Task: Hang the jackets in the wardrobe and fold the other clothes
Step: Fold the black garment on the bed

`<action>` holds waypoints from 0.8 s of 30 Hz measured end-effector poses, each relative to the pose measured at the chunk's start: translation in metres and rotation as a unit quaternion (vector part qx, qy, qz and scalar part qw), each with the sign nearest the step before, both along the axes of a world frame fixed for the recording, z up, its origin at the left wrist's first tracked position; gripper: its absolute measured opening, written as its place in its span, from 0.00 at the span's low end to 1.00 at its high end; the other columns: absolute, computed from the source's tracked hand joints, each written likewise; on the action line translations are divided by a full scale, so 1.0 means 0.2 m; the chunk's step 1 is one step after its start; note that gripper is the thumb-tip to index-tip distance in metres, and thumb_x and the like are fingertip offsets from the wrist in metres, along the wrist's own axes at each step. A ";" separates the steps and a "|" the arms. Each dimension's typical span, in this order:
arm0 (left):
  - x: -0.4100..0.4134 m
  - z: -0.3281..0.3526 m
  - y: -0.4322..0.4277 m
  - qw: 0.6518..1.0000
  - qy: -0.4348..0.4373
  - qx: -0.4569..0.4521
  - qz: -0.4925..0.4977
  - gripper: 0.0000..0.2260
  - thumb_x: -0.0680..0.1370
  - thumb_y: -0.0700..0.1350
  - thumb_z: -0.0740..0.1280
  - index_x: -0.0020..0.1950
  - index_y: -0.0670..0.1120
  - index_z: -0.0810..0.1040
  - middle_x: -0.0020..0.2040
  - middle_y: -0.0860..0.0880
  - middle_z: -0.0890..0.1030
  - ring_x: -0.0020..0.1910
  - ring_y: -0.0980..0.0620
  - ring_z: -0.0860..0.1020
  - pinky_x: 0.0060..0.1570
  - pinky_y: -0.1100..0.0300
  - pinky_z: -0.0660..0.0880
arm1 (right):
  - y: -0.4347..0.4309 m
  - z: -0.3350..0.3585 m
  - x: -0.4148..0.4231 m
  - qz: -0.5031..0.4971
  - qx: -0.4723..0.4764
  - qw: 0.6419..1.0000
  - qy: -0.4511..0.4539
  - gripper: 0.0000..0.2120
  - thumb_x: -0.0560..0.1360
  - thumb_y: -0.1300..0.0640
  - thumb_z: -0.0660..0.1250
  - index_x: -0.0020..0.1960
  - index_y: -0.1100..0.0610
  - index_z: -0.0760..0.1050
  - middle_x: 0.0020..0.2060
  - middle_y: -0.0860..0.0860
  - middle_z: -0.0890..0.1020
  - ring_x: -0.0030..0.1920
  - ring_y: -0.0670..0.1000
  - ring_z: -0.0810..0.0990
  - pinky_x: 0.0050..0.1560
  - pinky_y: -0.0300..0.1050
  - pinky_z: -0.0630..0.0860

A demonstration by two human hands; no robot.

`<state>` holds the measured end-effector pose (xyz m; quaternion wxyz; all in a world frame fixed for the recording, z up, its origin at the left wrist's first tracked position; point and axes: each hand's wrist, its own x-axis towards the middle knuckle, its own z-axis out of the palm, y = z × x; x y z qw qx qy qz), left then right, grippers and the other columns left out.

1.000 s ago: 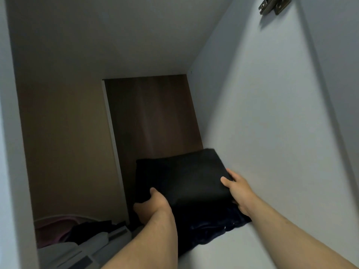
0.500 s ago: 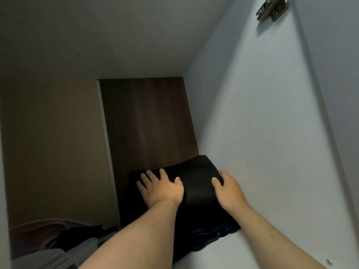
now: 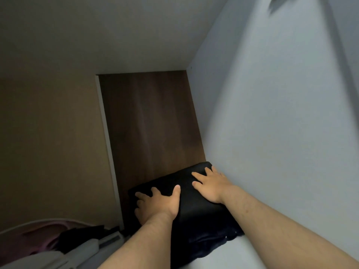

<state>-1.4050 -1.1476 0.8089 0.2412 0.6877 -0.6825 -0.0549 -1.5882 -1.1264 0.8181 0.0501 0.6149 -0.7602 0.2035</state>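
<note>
A folded black garment (image 3: 196, 206) lies on top of a darker folded stack (image 3: 211, 241) inside the wardrobe, on a white shelf (image 3: 229, 257). My left hand (image 3: 157, 205) rests flat on the garment's left part, fingers spread. Pressing on its far right corner is my right hand (image 3: 210, 186), fingers straight, close to the white side panel (image 3: 272, 133). The stack's underside is hidden.
A brown wooden back panel (image 3: 149, 123) rises behind the stack. At lower left, outside the compartment, lie pink fabric (image 3: 33, 241), a dark cloth (image 3: 81, 235) and a grey-white object (image 3: 85, 251). A metal hinge (image 3: 275, 2) sits at the top right.
Both hands went from gripping the garment's sides to lying flat on top. The garment slid further back toward the wooden panel and the right wall.
</note>
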 end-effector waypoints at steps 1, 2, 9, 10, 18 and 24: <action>0.01 0.00 -0.01 1.000 -0.005 -0.001 0.001 0.43 0.71 0.78 0.45 0.80 0.55 0.55 0.81 0.40 0.48 0.78 0.40 0.54 0.73 0.45 0.56 | -0.01 -0.02 -0.01 0.002 0.003 1.000 -0.013 0.28 0.80 0.35 0.45 0.79 0.36 0.49 0.81 0.54 0.49 0.80 0.57 0.40 0.78 0.58 0.44; 0.01 -0.01 -0.01 1.000 -0.013 0.000 -0.001 0.43 0.71 0.78 0.45 0.80 0.55 0.56 0.81 0.41 0.50 0.78 0.41 0.55 0.73 0.46 0.56 | -0.02 -0.03 -0.01 0.004 0.007 1.000 -0.023 0.28 0.80 0.35 0.46 0.79 0.36 0.50 0.81 0.54 0.50 0.80 0.57 0.41 0.78 0.57 0.45; 0.01 0.03 -0.04 0.994 -0.096 0.059 0.000 0.46 0.69 0.79 0.41 0.80 0.55 0.56 0.81 0.42 0.50 0.80 0.41 0.45 0.74 0.40 0.48 | -0.08 -0.04 -0.04 0.012 0.062 0.996 -0.065 0.29 0.77 0.34 0.47 0.78 0.35 0.53 0.80 0.54 0.53 0.80 0.57 0.46 0.77 0.58 0.48; 0.01 0.03 -0.04 0.993 -0.095 0.070 0.002 0.46 0.68 0.79 0.41 0.80 0.56 0.55 0.81 0.42 0.50 0.80 0.41 0.44 0.74 0.36 0.47 | -0.08 -0.04 -0.04 0.014 0.071 0.996 -0.060 0.29 0.77 0.35 0.47 0.78 0.36 0.54 0.80 0.55 0.55 0.80 0.57 0.49 0.77 0.58 0.50; 0.04 -0.01 -0.14 0.989 -0.012 0.145 -0.007 0.50 0.63 0.81 0.47 0.80 0.55 0.56 0.79 0.44 0.59 0.77 0.38 0.59 0.73 0.39 0.59 | -0.13 -0.04 -0.02 0.061 0.101 0.988 -0.104 0.24 0.80 0.41 0.51 0.72 0.47 0.72 0.74 0.51 0.70 0.71 0.53 0.69 0.70 0.49 0.62; 0.03 0.02 -0.09 0.988 -0.034 0.149 -0.002 0.49 0.64 0.81 0.45 0.80 0.56 0.56 0.79 0.43 0.58 0.77 0.37 0.57 0.72 0.35 0.56 | -0.12 -0.05 -0.03 0.065 0.088 0.988 -0.107 0.20 0.81 0.42 0.50 0.67 0.43 0.74 0.72 0.51 0.71 0.69 0.53 0.70 0.64 0.47 0.64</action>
